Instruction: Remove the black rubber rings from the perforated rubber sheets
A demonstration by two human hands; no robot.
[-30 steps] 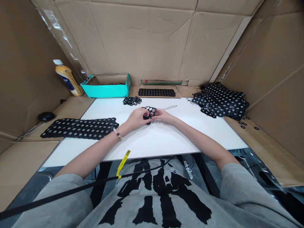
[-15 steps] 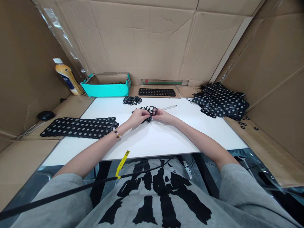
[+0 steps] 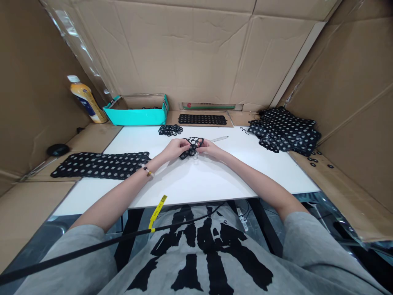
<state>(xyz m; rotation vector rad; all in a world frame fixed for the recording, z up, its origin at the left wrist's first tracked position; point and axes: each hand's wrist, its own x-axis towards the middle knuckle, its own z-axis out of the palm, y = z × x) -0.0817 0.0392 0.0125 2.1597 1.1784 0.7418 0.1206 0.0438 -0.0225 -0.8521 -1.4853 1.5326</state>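
A small bunched piece of black ring mesh (image 3: 192, 148) is held between my two hands above the white board (image 3: 184, 184). My left hand (image 3: 175, 149) pinches its left side, with the fingers closed on the mesh. On the right edge, my right hand (image 3: 210, 148) grips the same piece between thumb and fingers. Some fingertips are hidden behind the mesh. A small pile of black rings (image 3: 170, 130) lies just behind my left hand. Behind my right hand is a thin pale pen-like tool (image 3: 220, 139).
A long black mesh strip (image 3: 95, 165) lies left, partly under my left forearm. Stacked black mesh sheets (image 3: 285, 129) are at the right, near loose rings (image 3: 313, 159). Along the back stand a turquoise box (image 3: 136, 116), a bottle (image 3: 87, 100) and a flat mesh strip (image 3: 202, 119).
My left hand has shifted slightly left and up. The bunched mesh has changed shape, and more of it shows below my left fingertips. My right hand has barely moved.
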